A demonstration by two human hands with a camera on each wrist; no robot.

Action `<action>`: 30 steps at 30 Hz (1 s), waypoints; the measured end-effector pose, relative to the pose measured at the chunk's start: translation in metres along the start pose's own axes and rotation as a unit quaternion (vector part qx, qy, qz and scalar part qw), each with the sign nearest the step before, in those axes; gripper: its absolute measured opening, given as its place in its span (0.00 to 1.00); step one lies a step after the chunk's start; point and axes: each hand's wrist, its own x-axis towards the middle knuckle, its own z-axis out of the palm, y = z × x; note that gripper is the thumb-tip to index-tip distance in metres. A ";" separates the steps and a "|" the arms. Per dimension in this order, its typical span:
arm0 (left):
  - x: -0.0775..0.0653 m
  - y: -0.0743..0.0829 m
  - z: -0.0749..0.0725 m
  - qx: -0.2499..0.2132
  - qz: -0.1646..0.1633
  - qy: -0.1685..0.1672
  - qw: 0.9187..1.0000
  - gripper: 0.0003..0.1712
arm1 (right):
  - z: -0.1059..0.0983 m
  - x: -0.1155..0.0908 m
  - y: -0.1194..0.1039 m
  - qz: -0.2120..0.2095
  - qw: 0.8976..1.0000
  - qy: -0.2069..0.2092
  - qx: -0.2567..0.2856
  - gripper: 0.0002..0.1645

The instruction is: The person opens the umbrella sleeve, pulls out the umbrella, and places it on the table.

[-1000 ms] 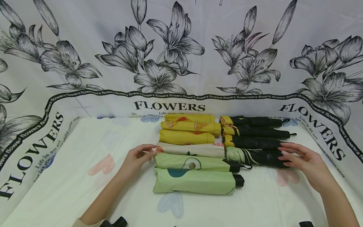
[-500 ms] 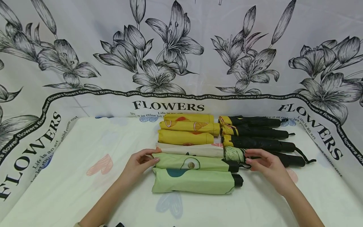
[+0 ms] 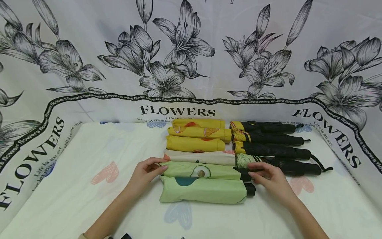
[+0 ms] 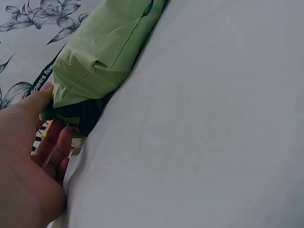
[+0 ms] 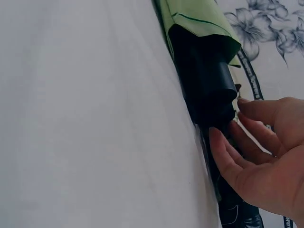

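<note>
Folded umbrellas lie side by side on the white cloth. My left hand (image 3: pixel 150 171) pinches the left end of a light-green umbrella with an avocado print (image 3: pixel 182 171). In the left wrist view my thumb is on one side of the green fabric and my fingers are bent behind it. My right hand (image 3: pixel 273 179) is at this umbrella's black handle end (image 3: pixel 245 174), fingers loosely bent and spread. The right wrist view has the fingertips by the black handle (image 5: pixel 209 78); firm contact is unclear. Nearest me lies a second light-green umbrella (image 3: pixel 206 192).
Behind are a cream umbrella (image 3: pixel 203 157) and several yellow ones (image 3: pixel 195 144). To the right lie several black folded umbrellas (image 3: pixel 274 152), one with a green end (image 3: pixel 244 159). A flower-print cloth (image 3: pixel 221 76) hangs at the back.
My right hand has moved left from the black umbrella with the green end to the avocado umbrella's handle end. My left hand has stayed near the left end, shifting slightly down.
</note>
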 end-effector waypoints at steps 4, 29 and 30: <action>0.001 -0.003 -0.001 -0.008 0.021 -0.002 1.000 0.13 | 0.001 0.000 -0.001 0.039 0.999 0.012 0.004 0.18; -0.001 -0.002 -0.001 -0.012 -0.007 0.002 1.000 0.10 | 0.008 -0.002 0.004 0.044 0.998 -0.034 0.010 0.23; -0.001 -0.002 -0.001 -0.014 -0.014 0.002 1.000 0.10 | 0.007 -0.002 0.003 0.046 0.998 -0.034 0.012 0.23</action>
